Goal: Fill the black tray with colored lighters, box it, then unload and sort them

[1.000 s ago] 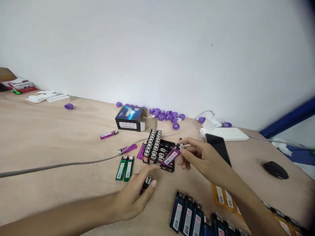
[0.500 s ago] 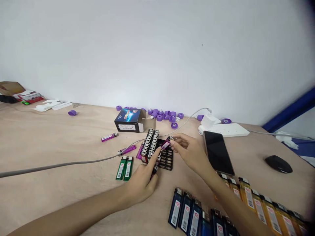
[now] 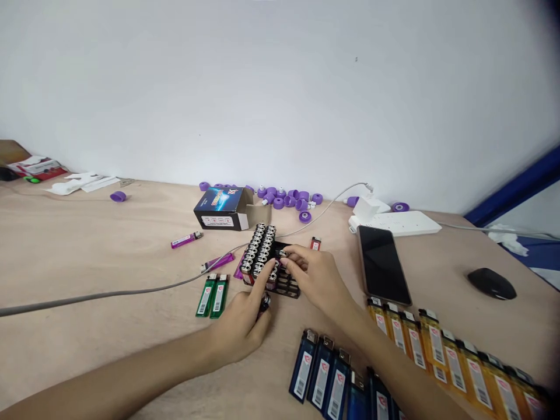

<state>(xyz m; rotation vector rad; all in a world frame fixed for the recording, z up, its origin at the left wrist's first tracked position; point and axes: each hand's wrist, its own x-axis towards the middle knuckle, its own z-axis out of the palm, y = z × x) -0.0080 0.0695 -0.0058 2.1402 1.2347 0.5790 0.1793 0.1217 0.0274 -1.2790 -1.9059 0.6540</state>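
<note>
My right hand [image 3: 315, 279] pinches a lighter at its metal head [image 3: 283, 254], over a black plastic rack [image 3: 286, 286]. Its body is mostly hidden behind my fingers, with a little purple showing in the rack. Several lighters stand in tight rows in the rack [image 3: 258, 251], their metal heads up. My left hand [image 3: 238, 326] rests just in front of the rack, curled around a dark lighter [image 3: 265, 302], with only its head showing. Two green lighters [image 3: 212, 296] lie to the left of that hand, and a purple lighter [image 3: 217, 262] lies beyond them.
Rows of blue lighters [image 3: 319, 373] and orange lighters [image 3: 437, 350] lie at the front right. A phone [image 3: 382, 265], white power strip [image 3: 394, 223], mouse [image 3: 492, 284], open box [image 3: 221, 210] and purple caps [image 3: 284, 201] sit further back, with a grey cable [image 3: 131, 290] across the wood table.
My right hand has moved left and down onto the rack, with the purple lighter now mostly hidden there. The view has shifted, and more orange lighters show at the right.
</note>
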